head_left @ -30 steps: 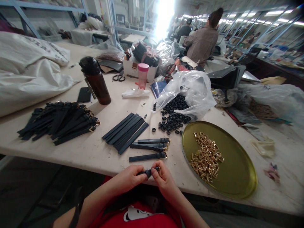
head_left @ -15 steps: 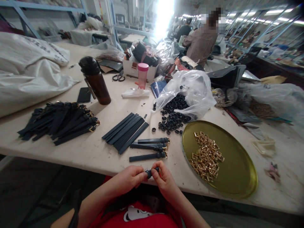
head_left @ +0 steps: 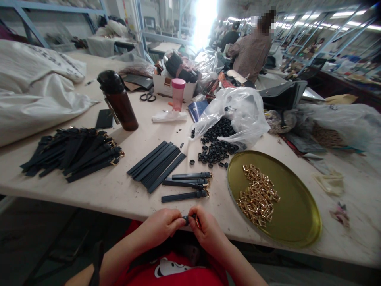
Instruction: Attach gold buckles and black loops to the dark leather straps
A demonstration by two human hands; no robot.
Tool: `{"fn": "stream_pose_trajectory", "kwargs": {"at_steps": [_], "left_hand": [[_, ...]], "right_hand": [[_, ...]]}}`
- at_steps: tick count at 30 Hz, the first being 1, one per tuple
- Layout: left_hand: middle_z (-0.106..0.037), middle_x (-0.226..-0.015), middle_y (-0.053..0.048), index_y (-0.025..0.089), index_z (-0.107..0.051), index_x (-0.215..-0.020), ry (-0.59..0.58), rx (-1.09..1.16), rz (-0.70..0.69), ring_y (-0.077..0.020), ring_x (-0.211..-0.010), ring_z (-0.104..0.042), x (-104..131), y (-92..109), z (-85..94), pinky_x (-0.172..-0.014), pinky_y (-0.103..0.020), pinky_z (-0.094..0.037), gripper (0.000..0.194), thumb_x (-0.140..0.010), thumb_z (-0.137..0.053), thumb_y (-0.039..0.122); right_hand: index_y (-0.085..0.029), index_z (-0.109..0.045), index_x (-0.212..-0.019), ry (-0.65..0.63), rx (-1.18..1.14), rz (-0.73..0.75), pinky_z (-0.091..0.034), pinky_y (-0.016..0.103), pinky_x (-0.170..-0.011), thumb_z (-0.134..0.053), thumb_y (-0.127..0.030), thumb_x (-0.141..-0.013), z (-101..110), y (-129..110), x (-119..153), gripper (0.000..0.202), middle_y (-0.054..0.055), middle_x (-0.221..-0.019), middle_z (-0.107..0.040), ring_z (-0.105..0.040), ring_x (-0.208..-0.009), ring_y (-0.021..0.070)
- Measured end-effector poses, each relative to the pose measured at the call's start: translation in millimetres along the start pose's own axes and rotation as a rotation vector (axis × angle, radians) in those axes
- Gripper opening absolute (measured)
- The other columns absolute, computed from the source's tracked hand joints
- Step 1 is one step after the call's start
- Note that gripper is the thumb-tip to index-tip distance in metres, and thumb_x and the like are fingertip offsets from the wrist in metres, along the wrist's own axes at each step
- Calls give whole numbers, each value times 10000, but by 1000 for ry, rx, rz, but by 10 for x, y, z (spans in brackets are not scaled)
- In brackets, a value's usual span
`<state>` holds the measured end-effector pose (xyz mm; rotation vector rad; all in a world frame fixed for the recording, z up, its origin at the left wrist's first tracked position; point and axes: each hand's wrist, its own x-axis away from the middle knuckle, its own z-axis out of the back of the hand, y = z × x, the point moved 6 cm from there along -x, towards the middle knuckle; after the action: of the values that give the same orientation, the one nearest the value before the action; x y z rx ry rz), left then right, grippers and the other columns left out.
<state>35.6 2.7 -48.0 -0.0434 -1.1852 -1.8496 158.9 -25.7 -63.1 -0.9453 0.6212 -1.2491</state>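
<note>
Between my two hands, just off the table's front edge, is a short dark strap (head_left: pixel 186 219) with a gold buckle at its right end. My left hand (head_left: pixel 163 223) pinches the strap from the left, and my right hand (head_left: pixel 202 225) closes around the buckle end; fingers cover most of it. Beyond them lie several buckled straps (head_left: pixel 183 195), each with a gold buckle and a dark loop. A bundle of flat dark strips (head_left: pixel 156 165) lies behind those. Small dark loops (head_left: pixel 218 149) spill from a clear plastic bag (head_left: pixel 248 115). Gold buckles (head_left: pixel 258 194) are heaped on a round gold tray (head_left: pixel 297 222).
A large pile of buckled straps (head_left: pixel 80 153) lies at left, near a black phone (head_left: pixel 104 119) and a brown bottle (head_left: pixel 120 105). Farther back are scissors (head_left: pixel 148 95), a pink bottle (head_left: pixel 177 95) and a full white box (head_left: pixel 162 87). A person (head_left: pixel 251 51) stands beyond the table.
My right hand has dropped slightly and its fingers have curled further over the buckle end, so less of the strap shows. The things on the table are unmoved.
</note>
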Motion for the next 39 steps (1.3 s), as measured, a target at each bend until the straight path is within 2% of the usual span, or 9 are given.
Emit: {"fn": "stream_pose_trajectory", "kwargs": {"at_steps": [6, 9, 12, 21, 26, 31, 35, 39], "left_hand": [[-559, -599, 10, 176, -557, -667, 22, -68, -59, -137, -581, -485, -25, 56, 84, -521, -209, -286, 293, -831, -391, 352], [-580, -642, 0, 171, -564, -685, 24, -81, -57, -140, -597, -492, -22, 81, 89, -522, -209, -287, 230, -806, -428, 313], [-592, -658, -13, 168, -566, -701, 32, -73, -43, -146, -609, -501, -27, 70, 46, -533, -217, -293, 258, -824, -406, 328], [-583, -626, -5, 169, -569, -716, 19, -15, -39, -148, -585, -501, -47, 27, -45, -528, -226, -301, 286, -840, -371, 336], [-604, -694, -17, 168, -565, -730, 25, -25, -50, -157, -642, -513, -47, 30, -26, -571, -231, -325, 249, -825, -394, 322], [-589, -699, -18, 165, -566, -738, 42, -22, -83, -155, -648, -503, -40, 92, -26, -577, -234, -319, 289, -849, -366, 342], [-572, -656, -5, 167, -545, -704, 16, 25, -102, -137, -605, -484, -12, 185, -70, -560, -220, -327, 280, -852, -359, 316], [-601, -718, -18, 177, -548, -748, -3, 44, -116, -145, -645, -510, 26, 237, -98, -571, -217, -345, 255, -856, -362, 315]], "right_hand": [[-193, -459, -999, 105, -107, -23, -322, 238, -512, -396, -289, -869, 7, 25, -38, 173, -44, -610, -454, -441, -553, 128], [-192, -476, -976, 156, -169, -38, -360, 246, -558, -378, -340, -881, 22, 31, -41, 201, -16, -681, -509, -488, -632, 141], [-192, -489, -950, 172, -196, -29, -391, 256, -613, -373, -358, -885, 32, 17, -27, 212, 11, -762, -545, -511, -703, 150], [-192, -482, -965, 185, -214, -59, -386, 251, -565, -354, -394, -889, -3, 59, 7, 251, -5, -691, -519, -488, -612, 140], [-190, -491, -1035, 155, -197, -33, -413, 260, -644, -326, -394, -903, 20, 42, 1, 293, 27, -813, -577, -542, -722, 157], [-200, -491, -1036, 221, -184, -10, -422, 265, -686, -314, -388, -910, 74, 28, 22, 287, 44, -881, -595, -562, -799, 169], [-199, -502, -1004, 221, -193, -9, -426, 264, -662, -311, -395, -910, 29, 44, 40, 290, 35, -831, -591, -560, -751, 161], [-197, -500, -973, 229, -227, -18, -421, 259, -606, -299, -403, -910, -36, 78, 78, 295, 23, -756, -579, -549, -687, 157]]}}
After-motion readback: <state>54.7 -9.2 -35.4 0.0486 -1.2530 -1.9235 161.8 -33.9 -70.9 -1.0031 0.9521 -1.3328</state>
